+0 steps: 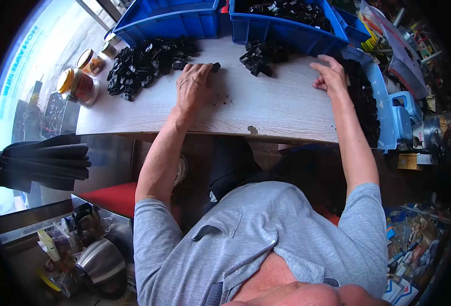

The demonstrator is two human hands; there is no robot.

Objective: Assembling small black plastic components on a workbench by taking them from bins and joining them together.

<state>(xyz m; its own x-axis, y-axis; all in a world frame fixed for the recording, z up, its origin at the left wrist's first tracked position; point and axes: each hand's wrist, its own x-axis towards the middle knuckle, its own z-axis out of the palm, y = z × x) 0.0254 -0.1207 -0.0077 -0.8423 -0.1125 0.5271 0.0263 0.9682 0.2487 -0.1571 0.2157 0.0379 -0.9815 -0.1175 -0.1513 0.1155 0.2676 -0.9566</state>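
Note:
Small black plastic parts lie on the pale wooden table [286, 109]. A large heap of black plastic parts [138, 69] is at the left, and a smaller pile of black parts [261, 57] sits in the middle. My left hand [192, 85], palm down between them, has its fingers closed over a small black plastic part [215, 67], whose end shows beside the fingertips. My right hand [330, 76] is raised at the table's right side with its fingers apart and nothing visible in them. Next to it stands a light blue bin [386, 115] with black parts inside.
Blue crates [169, 25] line the back edge; the right-hand crate [291, 36] holds black parts. Lidded jars [77, 87] stand at the left edge. A light blue plastic handled item [404, 117] is beyond the bin. Dark crumbs [223, 101] dot the tabletop.

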